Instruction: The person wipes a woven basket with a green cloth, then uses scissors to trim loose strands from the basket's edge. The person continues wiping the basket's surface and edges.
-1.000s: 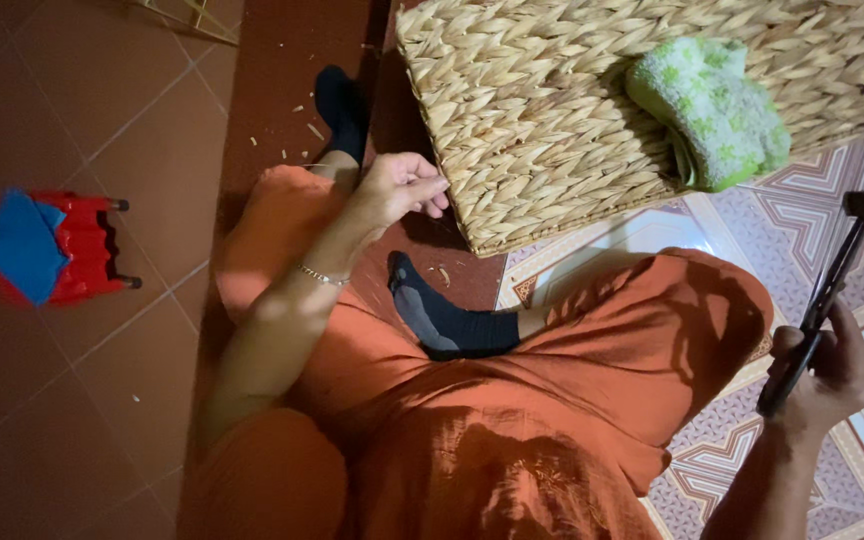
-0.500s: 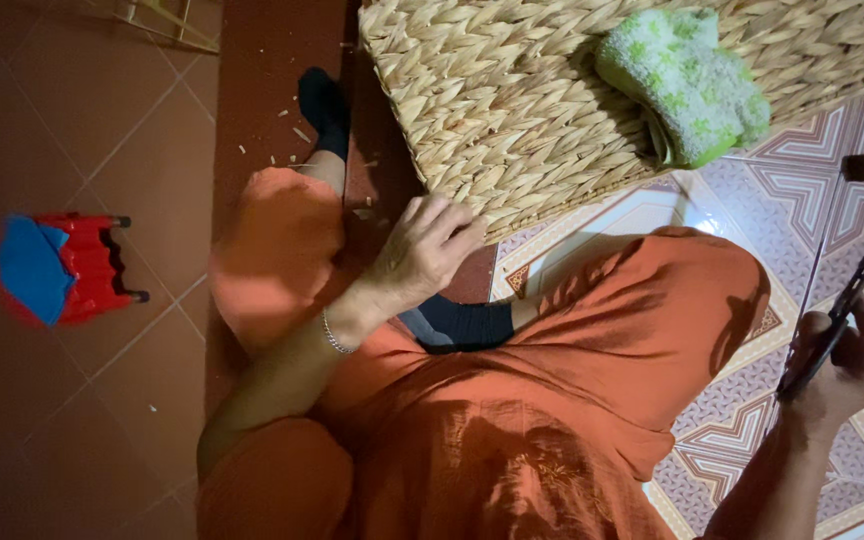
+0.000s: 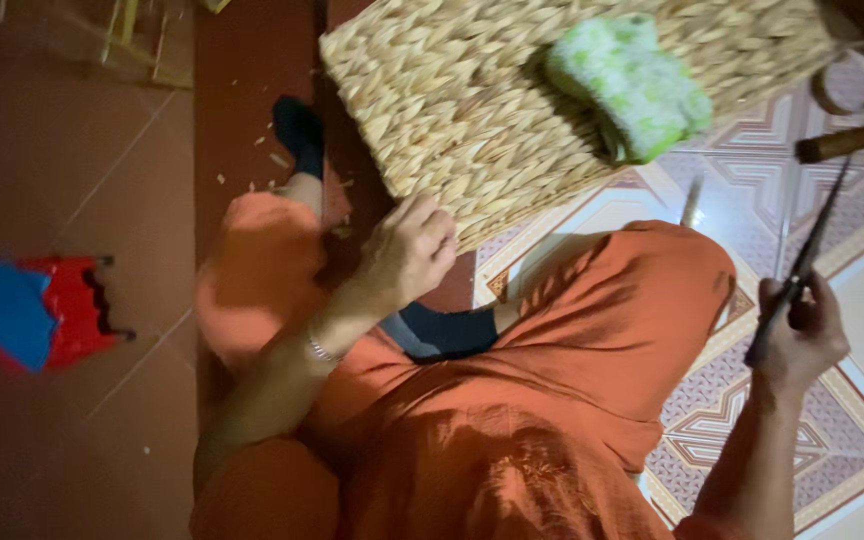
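Observation:
I sit cross-legged on the floor in orange trousers [image 3: 552, 400] and dark socks. My left hand [image 3: 407, 250] rests with curled fingers at the near edge of a large woven straw basket [image 3: 472, 110] lying before my knees; whether it grips the edge is unclear. My right hand [image 3: 802, 335] is out to the right, closed around the handles of long dark scissors [image 3: 802, 260] that point up and away. A green and white fuzzy cloth [image 3: 627, 85] lies on top of the basket.
A small red stool with a blue top [image 3: 42, 310] stands on the brown tiles at the left. Patterned tiles [image 3: 752, 180] lie to the right, with a wooden-handled tool [image 3: 852, 140] and a coil of fibre [image 3: 852, 80] at the top right. Straw bits litter the floor.
My left hand has moved from my knee up to the basket's near edge. The basket and cloth sit closer in view. My right hand still holds the scissors, a little higher.

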